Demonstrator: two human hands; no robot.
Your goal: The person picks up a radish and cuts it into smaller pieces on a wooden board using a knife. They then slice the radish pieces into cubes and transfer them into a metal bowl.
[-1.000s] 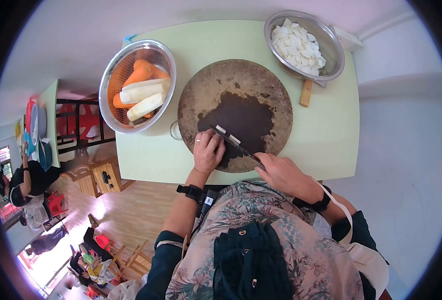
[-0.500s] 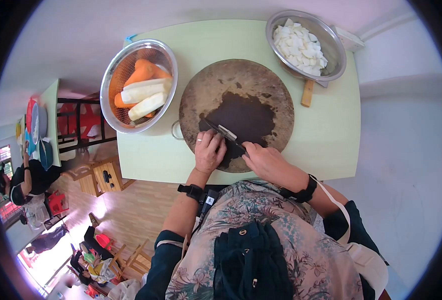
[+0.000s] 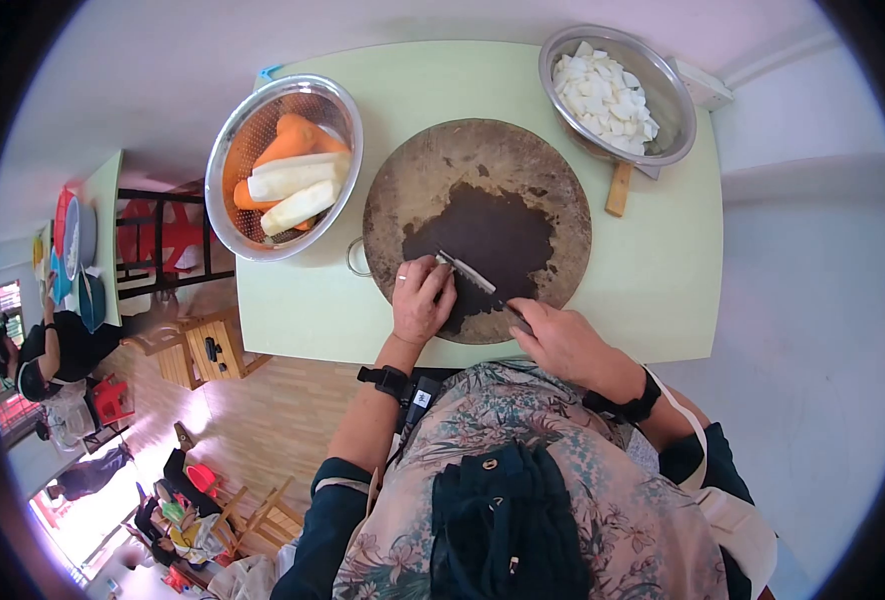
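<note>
My right hand grips the dark handle of a kitchen knife, its narrow blade slanting up and left over the round wooden chopping board. At the left of the blade tip, my left hand has its fingers curled together and pressed down on the board, a ring on one of them. A small pale bit shows by its fingertips; I cannot make out what the fingers hold. Under both the knife and the fingertips, a large dark wet patch covers the middle of the board.
Left of the board stands a metal colander holding carrots and peeled whitish lengths of vegetable. At the back right, a steel bowl contains white slices; a wooden handle pokes out beneath it. Several people are at lower left.
My right hand has drawn the knife back to the right and slightly toward me, its tip leaving the left fingers' front. My left hand stays nearly in place.
</note>
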